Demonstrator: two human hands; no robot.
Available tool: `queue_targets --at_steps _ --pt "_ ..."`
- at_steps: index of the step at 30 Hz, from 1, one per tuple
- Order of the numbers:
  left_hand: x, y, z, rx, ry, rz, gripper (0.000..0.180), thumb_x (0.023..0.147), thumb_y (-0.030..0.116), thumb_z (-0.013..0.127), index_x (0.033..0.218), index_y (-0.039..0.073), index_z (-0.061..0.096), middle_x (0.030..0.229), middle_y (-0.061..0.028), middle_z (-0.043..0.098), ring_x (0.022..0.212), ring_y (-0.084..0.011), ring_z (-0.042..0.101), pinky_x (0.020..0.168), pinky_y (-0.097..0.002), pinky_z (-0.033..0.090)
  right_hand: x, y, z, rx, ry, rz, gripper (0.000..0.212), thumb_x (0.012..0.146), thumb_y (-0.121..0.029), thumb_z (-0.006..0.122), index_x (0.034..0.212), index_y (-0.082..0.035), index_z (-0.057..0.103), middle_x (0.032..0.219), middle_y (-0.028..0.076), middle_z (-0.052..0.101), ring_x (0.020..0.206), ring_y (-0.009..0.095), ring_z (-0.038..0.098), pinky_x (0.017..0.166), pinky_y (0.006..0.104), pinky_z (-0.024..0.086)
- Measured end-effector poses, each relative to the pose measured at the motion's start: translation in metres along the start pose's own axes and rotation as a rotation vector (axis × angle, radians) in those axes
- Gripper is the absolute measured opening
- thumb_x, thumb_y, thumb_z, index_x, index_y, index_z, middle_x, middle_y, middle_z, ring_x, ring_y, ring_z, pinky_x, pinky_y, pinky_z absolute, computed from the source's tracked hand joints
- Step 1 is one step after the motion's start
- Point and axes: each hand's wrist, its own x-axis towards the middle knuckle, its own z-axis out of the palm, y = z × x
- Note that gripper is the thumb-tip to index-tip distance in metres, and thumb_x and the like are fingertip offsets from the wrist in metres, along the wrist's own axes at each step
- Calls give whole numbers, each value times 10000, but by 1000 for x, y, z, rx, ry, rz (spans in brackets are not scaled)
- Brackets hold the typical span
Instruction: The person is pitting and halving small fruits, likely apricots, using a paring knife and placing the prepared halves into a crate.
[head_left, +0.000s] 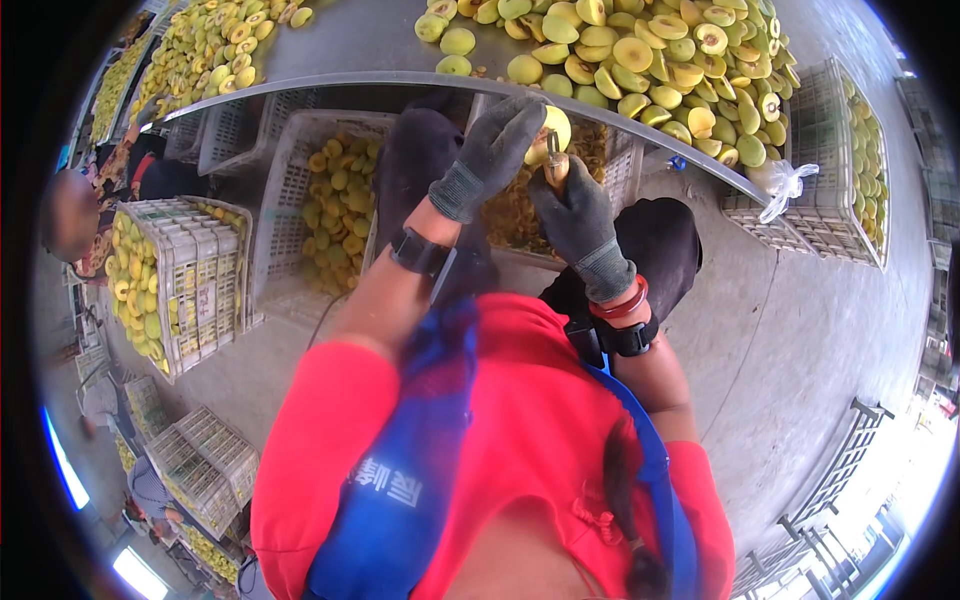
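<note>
My left hand (498, 148), in a dark grey glove, grips a yellow-green fruit half (559, 127) just below the edge of the metal table (350, 60). In my right hand (582, 220), gloved the same way, is a small pitting tool (557, 163) with a wooden handle and a narrow metal end. The metal end touches or nearly touches the fruit's cut face; I cannot tell which. Both hands are held above a crate of brownish scraps (520, 210) between my knees. A heap of halved fruit (640, 60) lies on the table beyond my hands.
Left of my knee, a pale plastic crate (275, 200) holds fruit halves. Another full crate (205, 290) stands farther left, near a seated person (85, 220). A second heap (215, 45) covers the table's far left. At right are a filled crate (840, 160) and a tied plastic bag (787, 188).
</note>
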Motion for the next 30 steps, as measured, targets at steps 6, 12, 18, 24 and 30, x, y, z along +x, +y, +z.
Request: queue_targets --at_steps 6,12,18,24,30 --pt "-12 -3 15 225 129 190 361 971 265 359 1003 -22 576 981 -115 630 888 -172 588 801 -293 464 -11 -2 3 45 43 5 150 844 -121 566 954 -20 546 703 59 561 624 108 524 569 284 433" --pt "-17 14 31 -310 145 135 313 956 227 377 1034 -13 562 921 -133 644 807 -183 626 746 -319 513 -13 1 7 62 39 -19 141 852 -92 556 964 -9 542 729 46 567 639 100 513 579 276 430" --pt "-17 15 28 -158 178 61 242 875 99 523 1087 -15 501 949 -129 631 794 -199 623 732 -319 519 -15 -7 8 214 54 -3 142 869 -83 549 988 -7 544 734 28 565 657 88 507 586 264 435" --pt "-17 -8 25 188 233 110 220 910 144 488 1052 -22 519 939 -124 625 798 -213 620 720 -303 511 -13 -12 6 81 47 -61 145 862 -70 553 988 -1 539 728 60 578 647 115 538 590 282 448" --pt "-18 28 27 -117 141 101 414 997 295 268 1024 -18 538 930 -115 630 784 -193 622 727 -291 514 -10 -16 4 -62 24 -109 152 846 -44 550 987 11 533 742 146 598 653 210 597 595 318 456"
